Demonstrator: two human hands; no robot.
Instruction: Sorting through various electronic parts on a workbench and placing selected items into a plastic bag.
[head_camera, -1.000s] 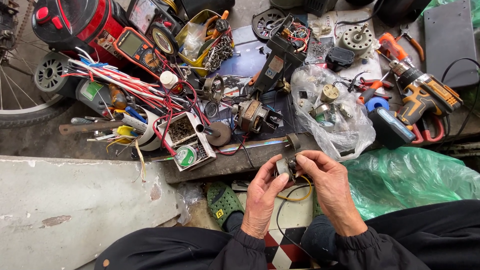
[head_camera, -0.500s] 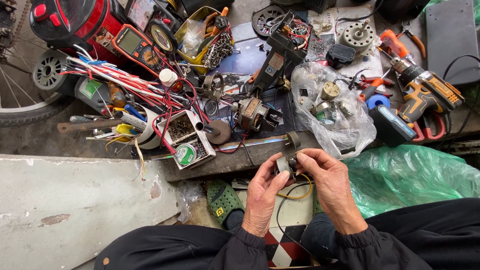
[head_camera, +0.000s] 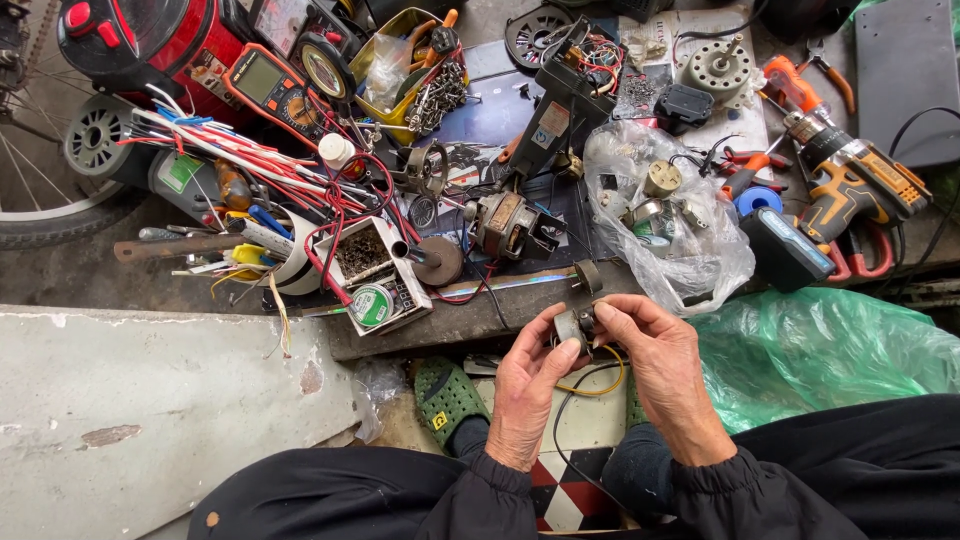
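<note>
Both hands, the left hand (head_camera: 528, 385) and the right hand (head_camera: 655, 365), are pinching a small grey electrical part (head_camera: 572, 326) between fingertips. Just beyond are lying a clear plastic bag (head_camera: 690, 245) and a motor (head_camera: 510, 225). Nothing is blocking them; the grip is staying unchanged.

Premises: an informal repair workshop at ground level, work laid out on bare concrete. Evidence: an orange digital multimeter (head_camera: 268, 88) far left beside a tangle of red and white wires (head_camera: 225, 160); a bare electric motor (head_camera: 508, 225) at centre; a cordless drill (head_camera: 850, 175) far right with pliers (head_camera: 745, 165) just beside it; a tray of screws and bits (head_camera: 420, 85) at the far side. A bicycle wheel (head_camera: 40, 190) stands at the left edge.
</note>
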